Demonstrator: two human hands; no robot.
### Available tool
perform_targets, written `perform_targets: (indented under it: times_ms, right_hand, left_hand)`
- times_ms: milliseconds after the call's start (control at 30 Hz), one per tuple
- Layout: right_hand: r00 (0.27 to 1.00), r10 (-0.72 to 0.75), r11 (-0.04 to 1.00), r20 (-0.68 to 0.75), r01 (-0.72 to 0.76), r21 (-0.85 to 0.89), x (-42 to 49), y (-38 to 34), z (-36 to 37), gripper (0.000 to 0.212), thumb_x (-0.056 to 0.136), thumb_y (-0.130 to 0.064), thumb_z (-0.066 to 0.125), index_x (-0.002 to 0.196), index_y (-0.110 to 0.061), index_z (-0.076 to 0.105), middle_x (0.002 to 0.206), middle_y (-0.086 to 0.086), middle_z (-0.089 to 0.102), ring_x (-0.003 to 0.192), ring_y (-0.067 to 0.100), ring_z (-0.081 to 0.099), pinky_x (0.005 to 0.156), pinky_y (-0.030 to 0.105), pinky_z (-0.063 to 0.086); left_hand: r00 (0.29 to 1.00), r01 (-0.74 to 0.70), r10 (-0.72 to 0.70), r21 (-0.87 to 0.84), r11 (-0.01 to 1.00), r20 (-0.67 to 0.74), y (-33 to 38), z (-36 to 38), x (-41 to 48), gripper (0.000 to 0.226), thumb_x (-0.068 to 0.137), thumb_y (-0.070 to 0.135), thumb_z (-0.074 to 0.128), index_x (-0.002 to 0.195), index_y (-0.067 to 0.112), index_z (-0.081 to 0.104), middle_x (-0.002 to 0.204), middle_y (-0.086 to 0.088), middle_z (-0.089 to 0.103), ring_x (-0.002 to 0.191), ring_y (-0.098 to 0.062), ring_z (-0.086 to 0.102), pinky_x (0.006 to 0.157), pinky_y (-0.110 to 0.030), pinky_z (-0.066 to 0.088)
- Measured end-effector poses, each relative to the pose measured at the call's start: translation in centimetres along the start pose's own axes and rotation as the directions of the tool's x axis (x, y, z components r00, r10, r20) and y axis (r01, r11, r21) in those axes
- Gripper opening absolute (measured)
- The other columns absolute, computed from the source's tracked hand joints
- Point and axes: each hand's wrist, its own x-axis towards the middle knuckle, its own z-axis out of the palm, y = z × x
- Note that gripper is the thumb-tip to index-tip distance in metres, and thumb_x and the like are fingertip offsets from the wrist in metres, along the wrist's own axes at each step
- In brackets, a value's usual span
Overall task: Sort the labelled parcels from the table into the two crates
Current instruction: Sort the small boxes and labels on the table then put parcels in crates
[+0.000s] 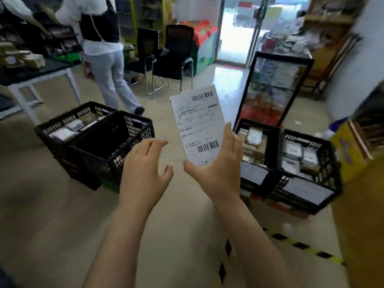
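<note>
While right hand (216, 163) grips labelled parcel (198, 124), left hand (146, 163) spread empty, crates (99, 142) flanking bare floor (52, 225)

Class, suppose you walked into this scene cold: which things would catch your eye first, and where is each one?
First, the white labelled parcel with barcodes, held up at centre by the right hand, while the left hand hovers open beside it. Next, black crates on the floor: a pair at left, the nearer looking empty, and a pair at right packed with parcels.
</note>
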Motion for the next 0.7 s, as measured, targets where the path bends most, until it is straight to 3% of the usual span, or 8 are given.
perform_targets:
  times_ms: [300, 700]
  right_hand:
    - [0.97, 0.148, 0.978, -0.194, -0.173, -0.116, 3.4, 13.7, -15.2, 0.127, 0.061, -0.048, 0.086, 0.156, -0.024, 0.006, 0.148, -0.007, 0.021, 0.135, 0.012, 0.018, 0.107, 0.035, 0.036]
    - [0.854, 0.303, 0.899, -0.423, -0.403, -0.17, 9.6, 25.6, -22.8, 0.128, 0.061, -0.05, 0.086, 0.156, -0.025, 0.003, 0.153, -0.006, 0.018, 0.138, 0.014, 0.018, 0.111, 0.041, 0.038]
  left_hand:
    - [0.971, -0.191, 0.213, -0.186, 0.964, 0.107, 16.7, 12.7, 3.5, 0.057, 0.065, 0.012, 0.081, 0.118, 0.014, 0.062, 0.11, -0.006, 0.06, 0.1, -0.03, 0.056, 0.085, -0.045, 0.048]
    - [0.89, -0.31, 0.394, -0.331, 0.891, 0.227, 28.4, 25.6, 9.3, 0.06, 0.069, 0.015, 0.083, 0.124, 0.015, 0.06, 0.12, -0.006, 0.059, 0.109, -0.027, 0.056, 0.094, -0.045, 0.046]
